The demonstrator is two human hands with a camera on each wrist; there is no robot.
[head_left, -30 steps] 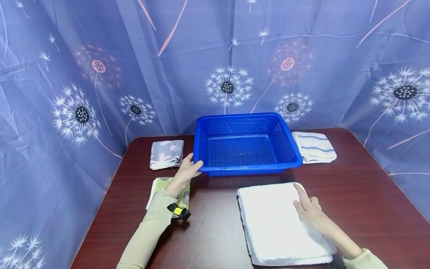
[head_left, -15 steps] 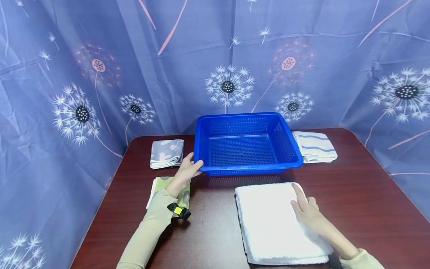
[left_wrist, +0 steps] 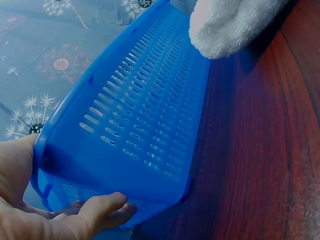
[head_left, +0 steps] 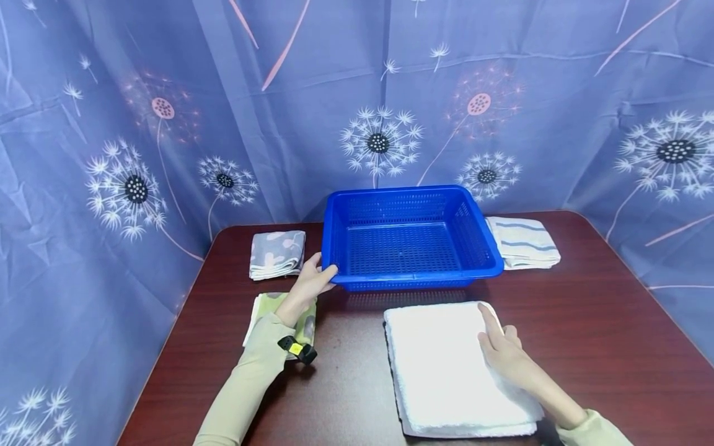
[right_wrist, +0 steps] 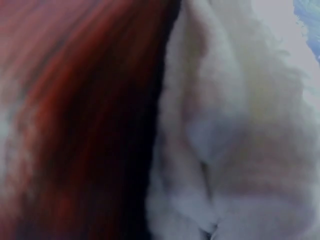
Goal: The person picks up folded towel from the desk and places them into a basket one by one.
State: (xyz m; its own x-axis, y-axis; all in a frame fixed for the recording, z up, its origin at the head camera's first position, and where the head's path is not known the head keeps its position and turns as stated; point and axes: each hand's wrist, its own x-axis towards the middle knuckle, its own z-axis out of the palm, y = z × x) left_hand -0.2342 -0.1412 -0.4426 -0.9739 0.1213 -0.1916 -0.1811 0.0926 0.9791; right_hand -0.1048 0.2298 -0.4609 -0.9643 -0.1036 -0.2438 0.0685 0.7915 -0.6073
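Observation:
A blue perforated plastic basket (head_left: 413, 277) stands at the back middle of the table, its inside bare. My left hand (head_left: 308, 286) grips its front left corner, thumb over the rim and fingers outside; the left wrist view shows fingers (left_wrist: 102, 207) against the basket's outer wall. In front of the basket is a thick folded white towel (head_left: 440, 365). My right hand (head_left: 506, 354) holds the towel by its right edge, with a finger stretched along the far right corner. Blurred towel folds (right_wrist: 270, 150) fill much of the right wrist view.
A folded grey-and-pink cloth (head_left: 276, 254) lies left of the basket. The left forearm partly covers a green patterned cloth (head_left: 270, 303). A white cloth with blue stripes (head_left: 527, 243) sits at the basket's right side. Behind the dark red table (head_left: 608, 334) hangs a blue dandelion-print curtain (head_left: 312, 124).
The white towel and my right hand have shifted a little to the left. My left hand and the basket stay where they were.

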